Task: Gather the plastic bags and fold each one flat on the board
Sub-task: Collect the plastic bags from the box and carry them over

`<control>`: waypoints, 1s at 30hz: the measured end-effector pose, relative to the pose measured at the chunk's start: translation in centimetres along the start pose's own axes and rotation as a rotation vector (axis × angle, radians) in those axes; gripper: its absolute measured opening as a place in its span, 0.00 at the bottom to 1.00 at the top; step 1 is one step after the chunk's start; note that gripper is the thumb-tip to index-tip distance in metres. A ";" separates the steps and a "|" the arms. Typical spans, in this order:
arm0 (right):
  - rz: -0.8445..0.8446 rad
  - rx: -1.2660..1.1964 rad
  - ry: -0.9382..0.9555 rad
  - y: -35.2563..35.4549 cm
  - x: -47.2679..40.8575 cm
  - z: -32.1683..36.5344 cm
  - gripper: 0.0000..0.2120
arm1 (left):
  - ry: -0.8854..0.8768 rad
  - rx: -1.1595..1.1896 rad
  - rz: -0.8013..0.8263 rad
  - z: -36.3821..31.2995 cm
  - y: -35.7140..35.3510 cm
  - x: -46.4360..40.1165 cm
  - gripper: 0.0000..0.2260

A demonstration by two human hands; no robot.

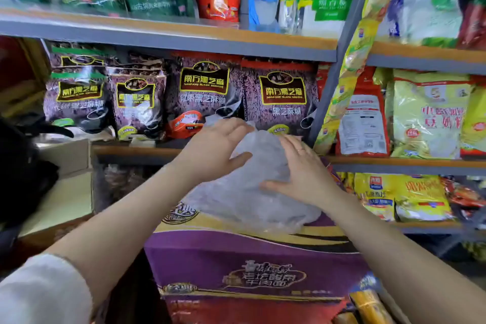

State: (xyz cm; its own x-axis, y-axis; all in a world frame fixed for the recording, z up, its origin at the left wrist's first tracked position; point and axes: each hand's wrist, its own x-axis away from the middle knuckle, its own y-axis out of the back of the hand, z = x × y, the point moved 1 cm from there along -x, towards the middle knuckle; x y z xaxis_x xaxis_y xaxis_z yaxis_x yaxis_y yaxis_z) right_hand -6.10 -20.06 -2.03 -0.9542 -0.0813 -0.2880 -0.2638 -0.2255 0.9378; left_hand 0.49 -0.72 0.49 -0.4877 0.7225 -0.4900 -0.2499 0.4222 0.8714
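Note:
A crumpled clear plastic bag (252, 192) lies on top of a purple and gold carton (236, 252) in front of the shop shelves. My left hand (213, 150) rests flat on the bag's upper left part, fingers straight and spread. On the bag's right side lies my right hand (299, 171), also flat, with a ring on one finger. Both palms press down on the plastic. The bag's far edge rises against the packets on the shelf behind it.
Grey metal shelves (168, 42) hold black sesame packets (202, 97) right behind the bag, and yellow and red packets (428, 116) to the right. A grey upright post (328, 92) stands just right of my hands. A pale box (65, 155) sits at the left.

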 end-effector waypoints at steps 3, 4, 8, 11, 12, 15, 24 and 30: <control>0.232 0.048 -0.044 -2.8 -0.5 0.2 0.57 | -0.042 -0.125 0.095 1.0 -2.4 -1.0 0.28; 0.293 0.038 -0.059 -3.6 -0.3 0.4 0.57 | -0.052 -0.135 0.153 1.2 -3.0 -1.1 0.30; 0.368 -0.054 -0.122 -5.3 -0.1 -0.2 0.60 | -0.054 -0.148 0.302 2.8 -5.3 -0.9 0.46; 0.338 -0.147 -0.111 -5.4 0.0 -0.6 0.51 | 0.040 -0.202 0.437 3.1 -6.5 -0.6 0.51; 0.332 -0.240 -0.138 -4.9 0.1 -0.7 0.45 | 0.103 -0.157 0.438 3.2 -7.0 -0.3 0.49; 0.358 -0.398 -0.174 -3.7 0.9 -0.2 0.39 | 0.221 -0.031 0.397 3.4 -7.9 0.4 0.38; 0.179 0.083 -0.126 -5.2 0.2 -0.6 0.37 | 0.377 -0.089 0.313 3.2 -7.6 -0.3 0.43; 0.124 0.061 -0.246 -6.3 -1.2 -2.8 0.45 | 0.007 -0.299 0.116 5.6 -9.1 -1.5 0.28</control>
State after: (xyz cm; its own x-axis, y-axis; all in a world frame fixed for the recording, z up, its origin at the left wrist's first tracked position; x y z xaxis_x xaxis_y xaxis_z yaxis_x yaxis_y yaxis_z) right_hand -2.85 -21.22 -8.16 -0.9833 0.1354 -0.1219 -0.1441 -0.1687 0.9751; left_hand 8.19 -2.54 -6.85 -0.5329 0.7522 -0.3876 -0.4266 0.1568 0.8907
